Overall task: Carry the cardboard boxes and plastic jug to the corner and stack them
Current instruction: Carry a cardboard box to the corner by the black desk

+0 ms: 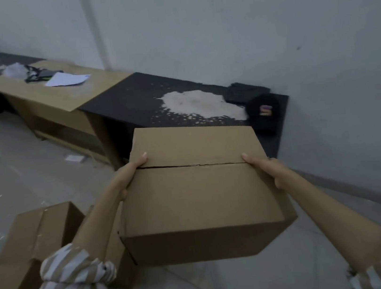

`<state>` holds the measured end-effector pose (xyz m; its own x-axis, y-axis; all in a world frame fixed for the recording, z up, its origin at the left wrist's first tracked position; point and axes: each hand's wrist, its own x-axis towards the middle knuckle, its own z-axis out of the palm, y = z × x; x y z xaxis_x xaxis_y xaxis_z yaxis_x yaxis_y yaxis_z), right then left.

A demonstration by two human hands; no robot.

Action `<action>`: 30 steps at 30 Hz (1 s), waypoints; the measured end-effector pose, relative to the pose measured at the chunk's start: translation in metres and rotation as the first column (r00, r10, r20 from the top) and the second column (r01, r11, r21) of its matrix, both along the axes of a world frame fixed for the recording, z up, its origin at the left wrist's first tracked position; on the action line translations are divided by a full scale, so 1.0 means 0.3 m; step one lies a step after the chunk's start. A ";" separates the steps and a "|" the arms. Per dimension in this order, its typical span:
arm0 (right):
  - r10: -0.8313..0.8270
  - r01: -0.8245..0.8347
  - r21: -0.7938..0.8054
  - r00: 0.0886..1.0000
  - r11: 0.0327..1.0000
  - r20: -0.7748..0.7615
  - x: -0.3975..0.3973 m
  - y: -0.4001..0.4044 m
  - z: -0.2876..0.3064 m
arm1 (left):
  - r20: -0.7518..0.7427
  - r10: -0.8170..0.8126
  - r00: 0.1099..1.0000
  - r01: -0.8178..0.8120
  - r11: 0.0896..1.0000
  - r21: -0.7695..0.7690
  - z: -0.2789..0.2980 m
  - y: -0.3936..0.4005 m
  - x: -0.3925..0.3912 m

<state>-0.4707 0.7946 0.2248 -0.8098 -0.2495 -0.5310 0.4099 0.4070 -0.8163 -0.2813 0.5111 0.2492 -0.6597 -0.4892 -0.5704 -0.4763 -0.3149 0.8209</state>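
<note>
Left hand (128, 176), thumb laid over the top flap, fingers curled down the near-left side of a cardboard box (199, 192). Right hand (266, 170), thumb on the top edge, fingers wrapped down the right side of the same box. Box gripped between both hands, held clear of the floor, top flaps closed along a seam. More cardboard boxes (39, 231) on the floor at lower left. Beyond, a low counter (128, 96) along the wall, bearing a dark cap (264, 111) near the corner.

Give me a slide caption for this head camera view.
Both hands, left and right, carry a cardboard box toward the wall.
</note>
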 end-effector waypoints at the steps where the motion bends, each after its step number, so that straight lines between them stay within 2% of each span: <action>1: -0.012 0.012 0.007 1.000 1.000 0.017 -0.018 0.102 -0.004 | 0.001 -0.013 1.000 0.013 1.000 0.000 -0.014 0.084 -0.042; 8: -0.110 0.109 0.013 0.992 0.994 0.064 -0.246 0.854 -0.153 | 0.038 -0.144 0.989 0.144 0.990 0.013 -0.101 0.710 -0.301; 14: -0.200 0.200 0.012 0.978 0.980 0.063 -0.324 1.258 -0.057 | 0.012 -0.299 0.954 0.299 0.954 0.002 -0.121 1.085 -0.571; 21: -0.309 0.309 0.007 0.951 0.951 0.024 -0.634 1.538 -0.135 | 0.013 -0.362 0.932 0.362 0.932 0.006 -0.226 1.324 -0.976; 30: -0.372 0.372 0.013 0.926 0.928 0.058 -1.111 1.703 -0.253 | 0.031 -0.374 0.927 0.374 0.927 0.015 -0.364 1.480 -1.524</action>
